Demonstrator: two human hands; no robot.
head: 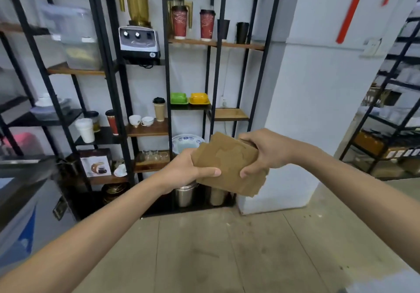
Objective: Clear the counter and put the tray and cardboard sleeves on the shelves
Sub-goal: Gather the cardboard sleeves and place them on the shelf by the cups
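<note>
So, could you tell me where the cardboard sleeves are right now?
In the head view, centre: cardboard sleeves gripped between left hand and right hand.

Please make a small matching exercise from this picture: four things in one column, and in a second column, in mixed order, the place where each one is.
Things
1. cardboard sleeves
2. blender
3. green dish
4. two red cups

Places
A. on the top wooden shelf, right of the blender
B. held between the left hand and the right hand
C. beside a yellow dish on a middle shelf
D. on a dark shelf, under a tall amber jug

Pairs: 1-B, 2-D, 3-C, 4-A
</note>
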